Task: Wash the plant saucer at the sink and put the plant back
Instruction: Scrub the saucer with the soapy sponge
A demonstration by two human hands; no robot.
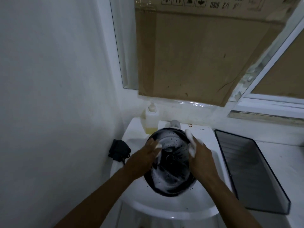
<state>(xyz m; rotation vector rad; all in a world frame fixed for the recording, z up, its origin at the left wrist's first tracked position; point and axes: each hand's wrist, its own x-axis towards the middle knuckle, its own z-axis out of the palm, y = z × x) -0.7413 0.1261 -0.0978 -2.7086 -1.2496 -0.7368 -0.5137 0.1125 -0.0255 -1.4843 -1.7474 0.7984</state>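
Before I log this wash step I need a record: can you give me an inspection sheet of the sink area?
surface: white sink, dark specks on its rim.
job's things: black saucer, soapy, held over the sink; plant not seen.
clutter: soap bottle, dark bundle, dark tray.
grips: left hand fingers flat inside saucer; right hand foamy, straight fingers along right rim.
cables: nothing seen.
surroundings: cardboard above, white wall left.
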